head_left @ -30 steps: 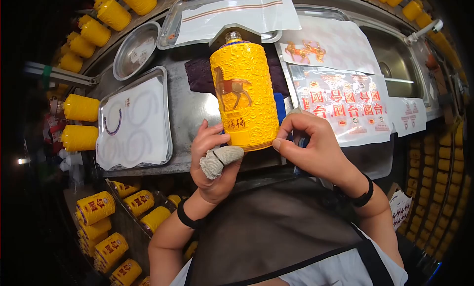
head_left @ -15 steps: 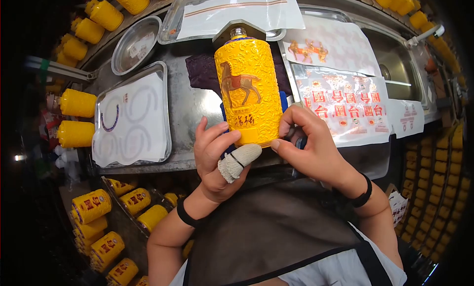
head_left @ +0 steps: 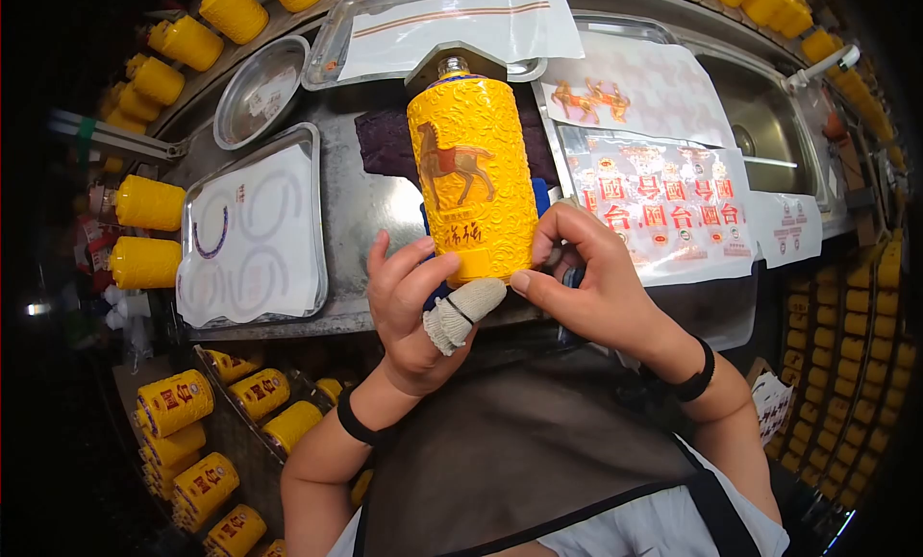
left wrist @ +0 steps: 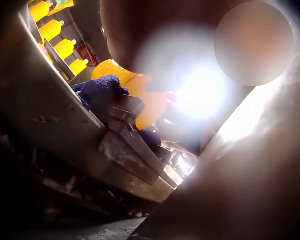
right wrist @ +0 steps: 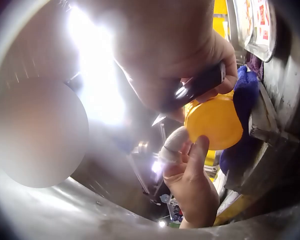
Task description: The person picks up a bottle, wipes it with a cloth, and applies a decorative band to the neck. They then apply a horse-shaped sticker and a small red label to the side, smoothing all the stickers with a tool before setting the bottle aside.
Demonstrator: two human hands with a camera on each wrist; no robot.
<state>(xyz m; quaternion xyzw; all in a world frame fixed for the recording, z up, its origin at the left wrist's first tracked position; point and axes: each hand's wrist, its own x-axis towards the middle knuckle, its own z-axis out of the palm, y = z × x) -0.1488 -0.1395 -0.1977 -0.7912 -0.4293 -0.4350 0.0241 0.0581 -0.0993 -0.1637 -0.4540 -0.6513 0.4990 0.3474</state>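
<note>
A yellow embossed bottle (head_left: 471,182) with a brown horse picture lies neck away, its lower part over blue cloth (left wrist: 102,92). At its base, my left hand (head_left: 409,317) holds the lower edge, a knitted cover (head_left: 463,312) on one digit. The right wrist view shows a left fingertip against the flat yellow base (right wrist: 215,122). My right hand (head_left: 601,283) has its thumb and curled fingers at the bottle's lower right edge. A dark tool (right wrist: 197,87) sits in that hand's grip, partly hidden by the fingers.
A tray (head_left: 320,259) with curved strips on paper stands left, below a round metal bowl (head_left: 221,124). Red-printed sheets (head_left: 663,206) lie right, near a sink (head_left: 769,124). Striped paper (head_left: 461,33) lies beyond the neck; more yellow bottles (head_left: 149,201) stand around.
Compared with a second ago, my left hand and its covered digit are further right along the bottle's base. The bottle's printed front is turned slightly to the right. My right hand remains at the lower edge.
</note>
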